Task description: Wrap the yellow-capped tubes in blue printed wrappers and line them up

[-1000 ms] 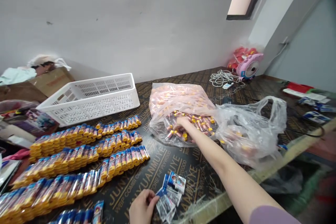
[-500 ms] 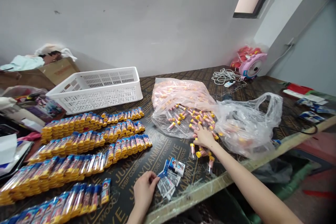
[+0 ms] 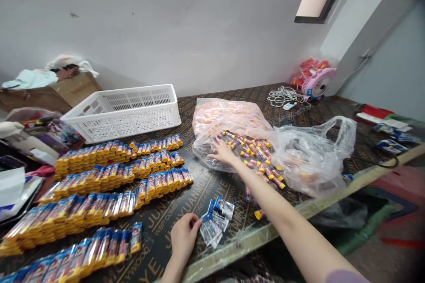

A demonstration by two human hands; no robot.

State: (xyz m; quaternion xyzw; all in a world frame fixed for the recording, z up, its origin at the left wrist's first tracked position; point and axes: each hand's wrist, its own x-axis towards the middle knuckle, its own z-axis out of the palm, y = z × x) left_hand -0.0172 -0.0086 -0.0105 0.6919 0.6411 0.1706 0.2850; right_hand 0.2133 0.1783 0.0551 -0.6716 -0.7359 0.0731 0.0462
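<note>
My right hand (image 3: 222, 152) reaches to the mouth of the clear plastic bag (image 3: 202, 152), fingers spread over small clear tubes (image 3: 260, 150) with yellow caps and pinkish contents. More of these tubes spill out of the bag onto the table, and my forearm hides some of them. Near the front edge, my left hand (image 3: 186, 234) rests on the table with its fingers curled and thumb against the forefinger. Its fingertips meet the edge of a small fanned pile of flat clear packets (image 3: 212, 229) with blue tops. Whether it pinches one cannot be seen.
Rows of stacked blue-and-yellow packaged tubes (image 3: 93, 210) fill the left side. Behind them stands a white plastic basket (image 3: 146, 121). A second clear bag (image 3: 308, 159) lies on the right, with a white cable (image 3: 283, 96) and a pink fan (image 3: 320, 84) farther back.
My right hand has moved left and away from me, from the spilled tubes to the bag's mouth, and its fingers have spread. The loose tubes have shifted. My left hand stays put.
</note>
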